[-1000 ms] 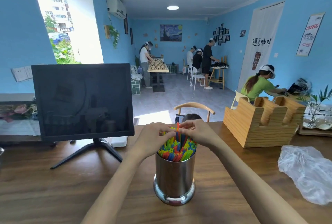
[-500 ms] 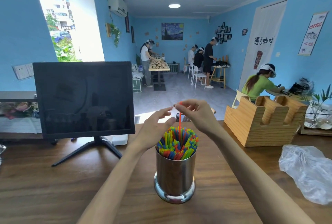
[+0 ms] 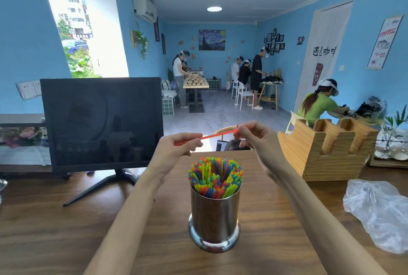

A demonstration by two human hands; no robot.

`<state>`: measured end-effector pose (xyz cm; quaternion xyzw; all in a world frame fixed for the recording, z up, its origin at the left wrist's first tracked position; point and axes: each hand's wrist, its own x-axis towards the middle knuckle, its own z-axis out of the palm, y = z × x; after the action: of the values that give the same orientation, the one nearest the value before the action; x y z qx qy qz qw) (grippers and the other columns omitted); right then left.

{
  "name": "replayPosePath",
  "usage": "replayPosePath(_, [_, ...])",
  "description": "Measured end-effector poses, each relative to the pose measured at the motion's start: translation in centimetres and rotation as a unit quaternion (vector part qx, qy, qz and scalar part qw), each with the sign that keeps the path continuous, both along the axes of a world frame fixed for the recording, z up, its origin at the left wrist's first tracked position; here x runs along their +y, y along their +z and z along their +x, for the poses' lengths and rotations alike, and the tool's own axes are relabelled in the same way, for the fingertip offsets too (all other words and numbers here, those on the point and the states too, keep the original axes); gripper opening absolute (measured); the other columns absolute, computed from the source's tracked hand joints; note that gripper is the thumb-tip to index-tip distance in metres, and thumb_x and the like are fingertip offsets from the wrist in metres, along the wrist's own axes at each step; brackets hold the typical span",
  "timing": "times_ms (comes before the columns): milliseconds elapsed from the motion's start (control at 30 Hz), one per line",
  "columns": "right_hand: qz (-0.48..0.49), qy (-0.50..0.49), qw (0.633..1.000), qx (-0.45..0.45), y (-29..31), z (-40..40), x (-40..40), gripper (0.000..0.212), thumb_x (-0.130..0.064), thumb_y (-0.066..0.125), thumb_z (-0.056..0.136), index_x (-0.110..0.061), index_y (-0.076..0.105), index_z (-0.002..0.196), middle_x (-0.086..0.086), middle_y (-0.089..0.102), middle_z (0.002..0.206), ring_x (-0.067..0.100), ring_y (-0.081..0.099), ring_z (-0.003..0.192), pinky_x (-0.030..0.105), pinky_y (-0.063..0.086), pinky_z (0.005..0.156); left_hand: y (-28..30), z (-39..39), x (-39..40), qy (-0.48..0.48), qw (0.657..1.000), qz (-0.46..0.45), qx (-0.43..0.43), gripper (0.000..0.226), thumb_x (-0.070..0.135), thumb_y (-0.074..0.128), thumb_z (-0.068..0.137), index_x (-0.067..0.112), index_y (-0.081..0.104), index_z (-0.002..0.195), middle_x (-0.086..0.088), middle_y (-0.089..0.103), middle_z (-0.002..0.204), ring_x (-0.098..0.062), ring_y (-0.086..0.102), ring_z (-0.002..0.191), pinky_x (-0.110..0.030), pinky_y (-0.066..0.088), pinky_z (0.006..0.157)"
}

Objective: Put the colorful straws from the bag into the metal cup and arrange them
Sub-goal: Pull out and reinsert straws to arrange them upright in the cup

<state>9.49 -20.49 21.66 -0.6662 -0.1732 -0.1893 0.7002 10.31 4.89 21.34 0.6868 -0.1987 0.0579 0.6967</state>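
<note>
Arranging is in hand: left hand [image 3: 176,145] and right hand [image 3: 254,136] each pinch an end of one red straw [image 3: 217,135], level, at twelve o'clock above the metal cup [image 3: 215,213]. The other straws [image 3: 215,175] stand inside. Next, I judge, it needs tipping upright into a gap.

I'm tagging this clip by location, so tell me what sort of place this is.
Probably a small café fitted out as a workroom: a coffee-cup banner hangs on the blue wall, a metal cup of straws stands on the wooden counter, and people work at tables behind.
</note>
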Motion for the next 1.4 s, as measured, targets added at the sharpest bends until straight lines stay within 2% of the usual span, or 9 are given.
replayPosePath(200, [-0.158, 0.016, 0.987, 0.021, -2.8, -0.2, -0.2, 0.013, -0.029, 0.081, 0.084, -0.017, 0.078, 0.086, -0.002, 0.078, 0.084, 0.002, 0.07, 0.078, 0.015, 0.052, 0.069, 0.5, 0.3, 0.5, -0.023, 0.99, -0.139, 0.029, 0.027, 0.03, 0.081, 0.071, 0.016, 0.083, 0.094, -0.003, 0.077, 0.085, -0.011, 0.068, 0.073, -0.023, 0.059, 0.069])
replayPosePath(400, [-0.329, 0.052, 0.943, 0.012, -3.7, 0.0, 1.0, 0.005, -0.028, 0.088, 0.079, -0.026, 0.083, 0.079, -0.013, 0.075, 0.087, 0.001, 0.068, 0.087, 0.009, 0.046, 0.073, 0.9, -0.8, -3.0, 0.041, 0.994, -0.083, -0.063, 0.04, 0.012, 0.073, 0.092, 0.029, 0.064, 0.126, -0.007, 0.079, 0.097, -0.023, 0.078, 0.085, -0.029, 0.061, 0.075])
replayPosePath(533, [-0.25, -0.03, 0.966, 0.052, -3.2, 1.2, 0.7, 0.007, -0.035, 0.076, 0.091, -0.03, 0.078, 0.087, -0.012, 0.075, 0.086, 0.0, 0.067, 0.085, 0.014, 0.048, 0.072, -0.5, -0.5, -3.8, 0.09, 0.982, 0.04, -0.164, 0.053, 0.015, 0.074, 0.094, 0.05, 0.05, 0.126, 0.004, 0.077, 0.096, -0.017, 0.077, 0.076, -0.03, 0.062, 0.072])
replayPosePath(633, [-0.29, -0.069, 0.949, 0.097, -3.3, 2.5, 0.8, 0.015, -0.04, 0.067, 0.097, -0.031, 0.071, 0.108, -0.012, 0.07, 0.101, 0.004, 0.065, 0.096, 0.018, 0.049, 0.073, -2.0, -0.1, -4.0, 0.108, 0.959, 0.186, -0.184, 0.049, 0.025, 0.076, 0.092, 0.06, 0.048, 0.115, 0.017, 0.074, 0.093, -0.002, 0.074, 0.076, -0.026, 0.061, 0.071])
replayPosePath(767, [-0.38, -0.018, 0.914, 0.14, -3.8, 3.7, 1.4, 0.031, -0.04, 0.064, 0.099, -0.017, 0.075, 0.119, 0.002, 0.074, 0.111, 0.014, 0.069, 0.1, 0.026, 0.057, 0.079, -3.9, 0.6, -3.9, 0.146, 0.911, 0.328, -0.201, 0.015, 0.045, 0.075, 0.087, 0.045, 0.062, 0.095, 0.025, 0.064, 0.089, -0.001, 0.064, 0.09, -0.03, 0.059, 0.081])
replayPosePath(833, [-0.376, -0.015, 0.915, 0.143, -3.9, 4.1, 1.5, 0.028, -0.036, 0.065, 0.099, -0.013, 0.078, 0.11, 0.003, 0.077, 0.105, 0.015, 0.072, 0.096, 0.033, 0.061, 0.083, -4.3, 0.6, -3.9, 0.161, 0.894, 0.369, -0.195, 0.023, 0.06, 0.067, 0.082, 0.037, 0.07, 0.085, 0.017, 0.064, 0.091, -0.008, 0.059, 0.094, -0.04, 0.058, 0.082])
replayPosePath(1000, [-0.345, -0.017, 0.927, 0.148, -3.8, 4.8, 1.5, 0.018, -0.031, 0.074, 0.093, -0.014, 0.08, 0.091, 0.0, 0.077, 0.088, 0.012, 0.072, 0.085, 0.027, 0.061, 0.074, -4.0, 0.4, -3.8, 0.17, 0.903, 0.356, -0.169, 0.052, 0.075, 0.054, 0.076, 0.029, 0.078, 0.078, 0.014, 0.066, 0.085, -0.01, 0.06, 0.09, -0.043, 0.058, 0.078])
replayPosePath(1200, [-0.288, -0.022, 0.947, 0.144, -2.7, 4.6, 1.3, 0.015, -0.035, 0.079, 0.088, -0.023, 0.079, 0.079, -0.013, 0.075, 0.073, -0.004, 0.068, 0.071, 0.01, 0.047, 0.058, -4.2, 0.6, -4.1, 0.158, 0.945, 0.266, -0.103, 0.009, 0.047, 0.071, 0.091, 0.038, 0.069, 0.091, 0.022, 0.067, 0.085, 0.001, 0.065, 0.085, -0.009, 0.051, 0.069])
replayPosePath(1400, [-0.288, -0.013, 0.956, 0.056, 0.7, 3.3, 1.5, 0.005, -0.03, 0.077, 0.091, -0.027, 0.08, 0.089, -0.01, 0.078, 0.086, 0.0, 0.071, 0.08, 0.017, 0.051, 0.071, -3.1, 1.2, -4.4, 0.119, 0.966, 0.227, -0.041, 0.02, 0.044, 0.068, 0.094, 0.044, 0.066, 0.114, 0.021, 0.062, 0.114, -0.001, 0.058, 0.106, -0.014, 0.043, 0.079])
